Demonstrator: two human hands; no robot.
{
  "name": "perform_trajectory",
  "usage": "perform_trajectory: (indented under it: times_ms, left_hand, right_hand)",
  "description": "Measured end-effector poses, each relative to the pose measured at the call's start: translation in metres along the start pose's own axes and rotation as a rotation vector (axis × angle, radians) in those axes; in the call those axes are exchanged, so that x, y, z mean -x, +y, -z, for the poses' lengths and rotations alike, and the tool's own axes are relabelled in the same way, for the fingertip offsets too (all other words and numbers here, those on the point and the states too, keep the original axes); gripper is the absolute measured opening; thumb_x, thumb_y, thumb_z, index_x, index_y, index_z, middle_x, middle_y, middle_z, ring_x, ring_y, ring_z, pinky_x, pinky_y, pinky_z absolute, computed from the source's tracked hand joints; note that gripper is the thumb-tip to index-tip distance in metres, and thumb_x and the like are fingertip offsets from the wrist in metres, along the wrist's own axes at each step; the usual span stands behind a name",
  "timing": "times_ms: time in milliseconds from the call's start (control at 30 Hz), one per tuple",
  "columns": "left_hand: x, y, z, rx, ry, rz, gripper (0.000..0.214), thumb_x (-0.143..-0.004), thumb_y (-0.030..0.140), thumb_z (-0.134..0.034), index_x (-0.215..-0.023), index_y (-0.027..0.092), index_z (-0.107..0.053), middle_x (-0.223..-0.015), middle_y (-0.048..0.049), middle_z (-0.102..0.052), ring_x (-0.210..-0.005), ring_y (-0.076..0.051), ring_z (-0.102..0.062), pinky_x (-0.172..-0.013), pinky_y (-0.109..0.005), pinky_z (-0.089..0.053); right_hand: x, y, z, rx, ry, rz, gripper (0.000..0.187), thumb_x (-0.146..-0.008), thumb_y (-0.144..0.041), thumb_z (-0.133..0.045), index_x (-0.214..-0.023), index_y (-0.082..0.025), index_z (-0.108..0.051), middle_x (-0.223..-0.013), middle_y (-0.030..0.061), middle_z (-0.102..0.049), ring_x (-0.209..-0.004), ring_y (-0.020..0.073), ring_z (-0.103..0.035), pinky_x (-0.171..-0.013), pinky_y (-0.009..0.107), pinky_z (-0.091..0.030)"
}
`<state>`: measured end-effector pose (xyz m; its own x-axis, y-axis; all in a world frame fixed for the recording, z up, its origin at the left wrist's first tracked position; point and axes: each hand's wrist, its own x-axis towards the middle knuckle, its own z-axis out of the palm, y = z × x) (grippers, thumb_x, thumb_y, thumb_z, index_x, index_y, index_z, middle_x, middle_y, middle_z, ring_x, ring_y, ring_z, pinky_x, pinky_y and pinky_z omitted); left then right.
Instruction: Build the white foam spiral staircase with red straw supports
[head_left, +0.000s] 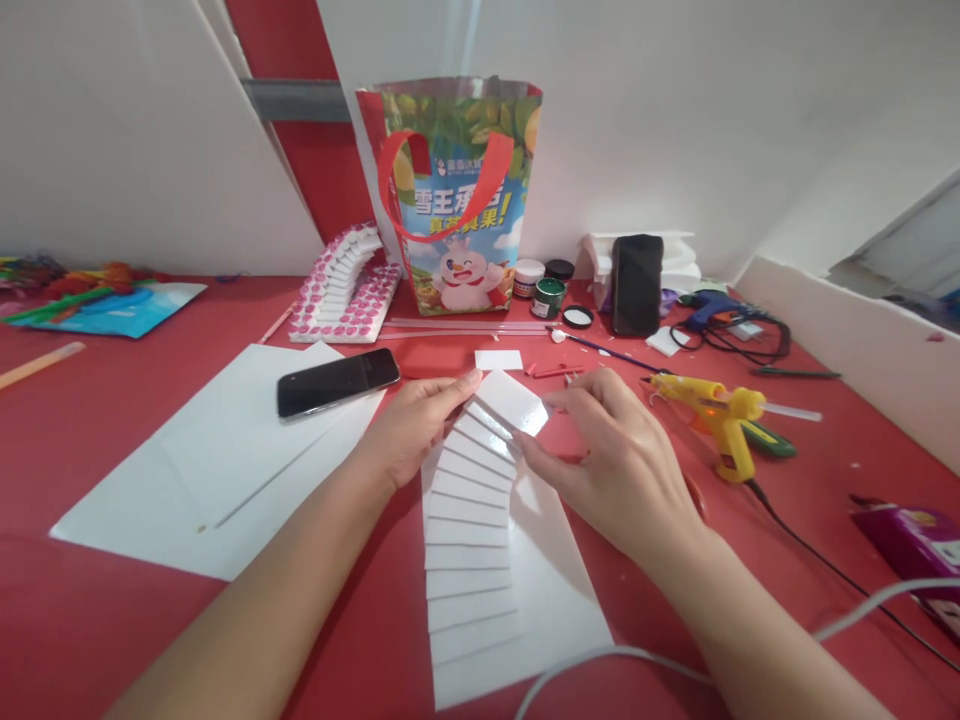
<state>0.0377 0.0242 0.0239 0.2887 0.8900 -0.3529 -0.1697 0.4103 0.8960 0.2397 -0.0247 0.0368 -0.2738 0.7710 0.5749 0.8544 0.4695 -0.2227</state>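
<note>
A white staircase of overlapping foam-board strips [469, 540] rises from a white sheet [555, 600] on the red table. My left hand [412, 425] rests against the left side of the upper steps, fingers curled toward the top strip [510, 402]. My right hand [619, 460] pinches that top strip from the right, thumb beneath and fingers over it. Both hands hold the strip at the head of the stairs.
A black phone [337, 382] lies on white sheets [217, 470] to the left. A yellow glue gun [720, 415] with its cord stands right. Behind are a printed bag [457, 200], a pink-dotted stair model [345, 285], paint jars [547, 295] and another phone [637, 285].
</note>
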Motion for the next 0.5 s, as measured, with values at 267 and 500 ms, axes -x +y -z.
perform_trajectory:
  times_ms: [267, 500]
  left_hand:
    - [0.0009, 0.0010, 0.0006, -0.005, 0.007, 0.016, 0.040, -0.073, 0.055, -0.083, -0.086, 0.017, -0.080, -0.078, -0.0058, -0.077, -0.072, -0.020, -0.070, -0.072, -0.032, -0.053]
    - [-0.0001, -0.0001, 0.0006, 0.026, 0.002, 0.009, 0.038, -0.074, 0.052, -0.084, -0.088, 0.017, -0.081, -0.080, -0.0058, -0.078, -0.071, -0.020, -0.070, -0.072, -0.032, -0.053]
  right_hand:
    - [-0.0003, 0.0005, -0.0011, -0.014, -0.014, -0.008, 0.020, -0.090, -0.037, -0.067, -0.093, -0.017, -0.067, -0.088, 0.0073, -0.058, -0.075, 0.0192, -0.054, -0.062, 0.031, -0.045]
    - [-0.0001, 0.0009, -0.0003, 0.006, -0.018, -0.015, 0.021, -0.090, -0.038, -0.069, -0.094, -0.017, -0.067, -0.089, 0.0074, -0.059, -0.075, 0.0192, -0.056, -0.063, 0.031, -0.046]
